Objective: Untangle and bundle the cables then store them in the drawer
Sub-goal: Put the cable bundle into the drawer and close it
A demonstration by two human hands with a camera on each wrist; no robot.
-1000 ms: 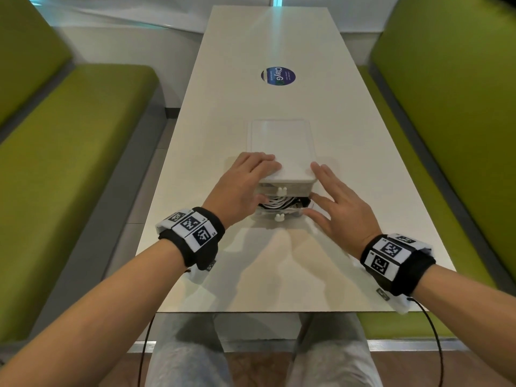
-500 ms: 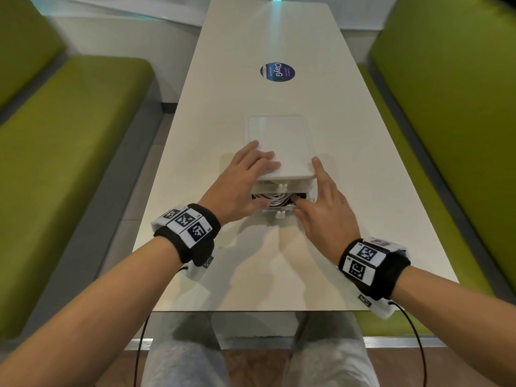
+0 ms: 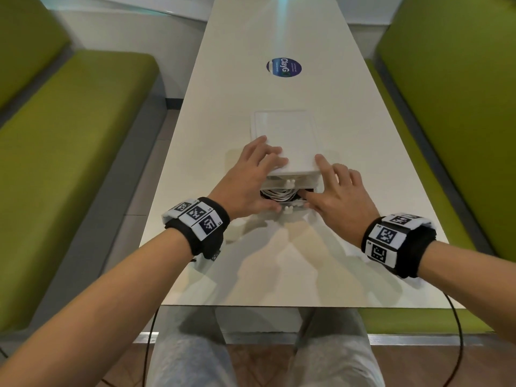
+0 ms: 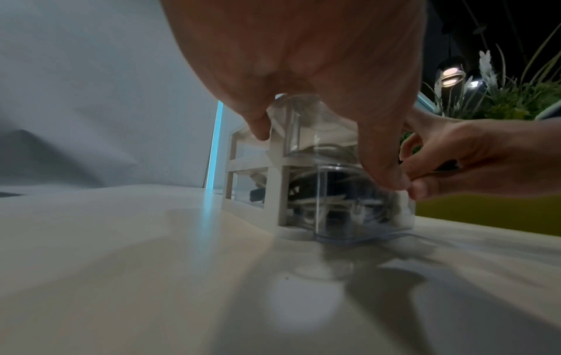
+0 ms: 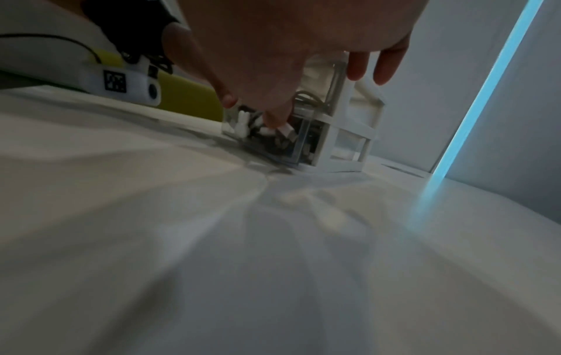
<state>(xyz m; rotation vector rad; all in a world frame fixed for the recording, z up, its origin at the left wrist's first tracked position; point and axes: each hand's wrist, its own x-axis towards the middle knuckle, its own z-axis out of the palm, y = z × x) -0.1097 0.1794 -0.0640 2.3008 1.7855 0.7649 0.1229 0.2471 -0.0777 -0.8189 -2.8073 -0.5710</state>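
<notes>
A small white drawer unit [image 3: 284,135] stands mid-table [image 3: 279,261]. Its clear lower drawer [image 3: 288,209] is pulled out a little, with coiled white and black cables [image 3: 279,194] inside. The upper drawer is pushed in. My left hand [image 3: 259,174] lies with straight fingers on the unit's top, and its thumb [image 4: 385,173] reaches down to the lower drawer's front rim. My right hand [image 3: 326,188] has its index finger on the top's near right corner. Its thumb [image 5: 273,117] presses down on the cables in the drawer [image 5: 273,141].
A round blue sticker [image 3: 284,67] lies farther up the table. Green benches run along the left [image 3: 69,163] and right [image 3: 446,107] sides. The table's near edge [image 3: 279,304] is just above my knees.
My right hand has come in from beside the unit, and its thumb now sits in the open lower drawer. My left hand has stayed on the unit's top.
</notes>
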